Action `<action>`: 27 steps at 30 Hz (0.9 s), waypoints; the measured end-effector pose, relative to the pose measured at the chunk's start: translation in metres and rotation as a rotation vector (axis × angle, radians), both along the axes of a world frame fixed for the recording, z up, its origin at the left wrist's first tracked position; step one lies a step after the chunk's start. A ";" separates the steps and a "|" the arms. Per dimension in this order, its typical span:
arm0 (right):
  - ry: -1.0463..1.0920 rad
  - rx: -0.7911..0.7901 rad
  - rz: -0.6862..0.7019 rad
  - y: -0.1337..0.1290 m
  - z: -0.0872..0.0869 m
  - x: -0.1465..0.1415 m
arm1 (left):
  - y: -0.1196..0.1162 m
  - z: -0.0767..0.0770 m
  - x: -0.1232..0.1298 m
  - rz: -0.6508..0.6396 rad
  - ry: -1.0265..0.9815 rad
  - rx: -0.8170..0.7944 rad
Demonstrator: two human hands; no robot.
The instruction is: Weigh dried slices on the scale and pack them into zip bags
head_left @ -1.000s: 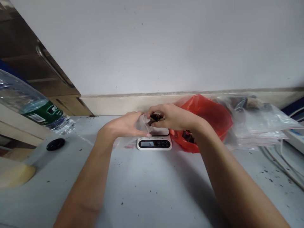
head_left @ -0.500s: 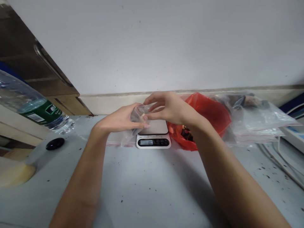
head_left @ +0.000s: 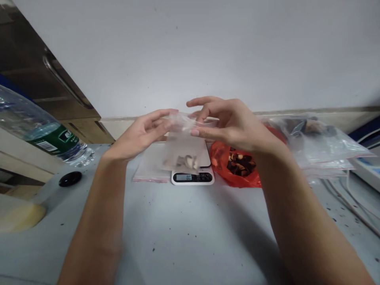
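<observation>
A clear zip bag (head_left: 182, 144) hangs between my hands, with several pale and brown dried pieces (head_left: 187, 161) at its bottom. My left hand (head_left: 145, 130) pinches its upper left edge. At the upper right edge, the thumb and a finger of my right hand (head_left: 231, 120) grip the plastic, while another finger sticks out. Behind and below the bag is a small white digital scale (head_left: 192, 178), partly covered, its display reading 0.0. Right of the scale, a red plastic bag (head_left: 219, 162) lies open around dark dried slices (head_left: 241, 162); my right forearm hides part of it.
Flat zip bags (head_left: 152, 166) lie left of the scale. Filled and flat clear bags (head_left: 317, 146) are piled at right, near white cables (head_left: 353, 202). A water bottle (head_left: 50, 134) and a black oval object (head_left: 70, 179) are at left. A wall (head_left: 208, 59) rises behind.
The zip bag has been raised and spread out, so it now hangs with the pieces at its bottom. My right hand has moved up and right, and more dark slices show.
</observation>
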State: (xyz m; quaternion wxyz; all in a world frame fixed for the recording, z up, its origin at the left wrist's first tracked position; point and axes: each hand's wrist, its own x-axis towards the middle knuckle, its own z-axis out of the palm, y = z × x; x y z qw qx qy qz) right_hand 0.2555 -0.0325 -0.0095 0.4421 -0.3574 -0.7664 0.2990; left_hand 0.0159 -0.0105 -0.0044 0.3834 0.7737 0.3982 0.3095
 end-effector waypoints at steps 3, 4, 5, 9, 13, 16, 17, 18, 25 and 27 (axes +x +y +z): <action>-0.025 0.017 -0.065 -0.001 0.002 0.002 | -0.001 0.000 0.006 0.029 -0.010 0.039; -0.022 0.018 -0.092 0.000 0.003 0.002 | -0.002 -0.001 0.007 0.046 -0.007 0.063; -0.019 0.010 -0.114 -0.001 0.003 0.003 | -0.002 -0.001 0.008 0.066 -0.010 0.090; 0.005 -0.031 -0.140 -0.003 0.005 0.008 | -0.003 -0.001 0.012 0.094 -0.032 0.155; 0.003 -0.069 -0.107 -0.005 0.007 0.015 | -0.005 0.002 0.016 0.070 -0.009 0.210; -0.056 -0.091 -0.058 -0.005 0.009 0.020 | -0.008 0.003 0.020 0.061 0.007 0.258; -0.071 -0.092 -0.047 -0.005 0.010 0.022 | -0.009 0.004 0.022 0.054 0.014 0.271; -0.083 -0.089 -0.041 -0.004 0.011 0.023 | -0.010 0.004 0.023 0.048 0.021 0.287; -0.103 -0.074 -0.036 -0.005 0.012 0.026 | -0.015 0.004 0.030 0.046 0.101 0.346; -0.111 -0.082 -0.055 -0.006 0.012 0.026 | -0.016 0.004 0.032 0.048 0.121 0.366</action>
